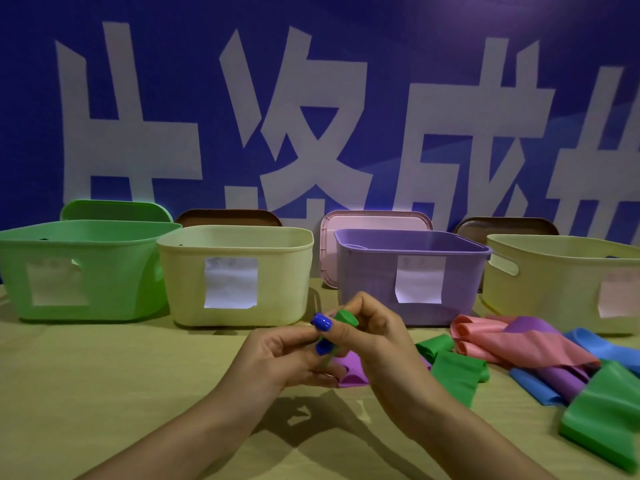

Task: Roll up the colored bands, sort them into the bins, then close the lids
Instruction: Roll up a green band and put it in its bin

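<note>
place: staged demo booth | evidence: blue banner [381, 46] with large white characters at 12 o'clock (cropped), labelled bins [235, 275] lined along table [104, 375]

A blue banner [381, 46] with big white characters [304, 133] hangs behind an olive-tan table [104, 393]

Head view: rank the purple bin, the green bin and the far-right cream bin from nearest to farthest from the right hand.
From the right hand:
1. Purple bin, just behind it, slightly right.
2. Far-right cream bin, at the right edge.
3. Green bin, far left.
</note>
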Available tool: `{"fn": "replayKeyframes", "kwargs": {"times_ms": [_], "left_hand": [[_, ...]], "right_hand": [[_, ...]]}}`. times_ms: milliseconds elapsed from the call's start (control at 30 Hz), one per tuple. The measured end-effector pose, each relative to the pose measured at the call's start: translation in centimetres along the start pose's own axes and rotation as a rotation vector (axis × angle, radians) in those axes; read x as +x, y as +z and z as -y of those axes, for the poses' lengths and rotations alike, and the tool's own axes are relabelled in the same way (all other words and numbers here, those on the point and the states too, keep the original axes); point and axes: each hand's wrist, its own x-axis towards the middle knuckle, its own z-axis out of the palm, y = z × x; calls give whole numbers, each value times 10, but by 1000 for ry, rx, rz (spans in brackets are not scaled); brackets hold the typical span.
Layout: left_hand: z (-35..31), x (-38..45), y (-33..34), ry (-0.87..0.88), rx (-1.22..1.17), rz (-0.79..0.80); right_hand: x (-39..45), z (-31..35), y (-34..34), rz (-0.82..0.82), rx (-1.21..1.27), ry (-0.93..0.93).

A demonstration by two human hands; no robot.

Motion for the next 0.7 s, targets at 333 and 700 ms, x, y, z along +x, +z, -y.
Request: {"fn": "replayKeyframes", "kwargs": {"times_ms": [333, 700], "left_hand": [[-3, -2, 2, 96, 2, -63], [-5, -3, 3, 61, 36, -42]], "right_hand": [[0, -1, 4, 73, 234, 50], [0, 0, 5, -29, 72, -10]]}}
